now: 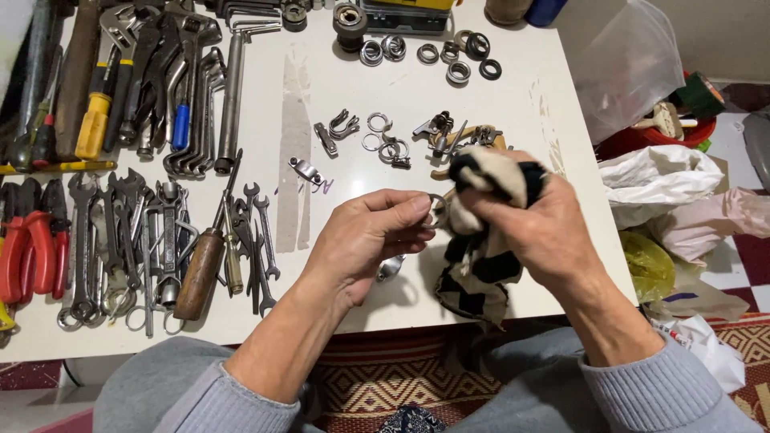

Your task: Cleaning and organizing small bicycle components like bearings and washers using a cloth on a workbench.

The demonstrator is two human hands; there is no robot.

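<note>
My left hand (pixel 370 235) pinches a small metal ring (pixel 437 210) between thumb and fingers above the white table (pixel 305 120). My right hand (pixel 536 224) grips a black and cream rag (pixel 481 256) and presses it against the ring. The rag hangs down over the table's near edge. A small metal clamp piece (pixel 391 268) lies just under my left hand. Beyond my hands lie several small clamps, rings and brackets (pixel 385 144).
Wrenches, pliers and screwdrivers (pixel 144 232) fill the table's left side, with a wooden-handled screwdriver (pixel 200 273) near the front. Bearings and rings (pixel 449 56) sit at the far edge. Plastic bags (pixel 658 176) and a red basket (pixel 682 128) stand on the floor at right.
</note>
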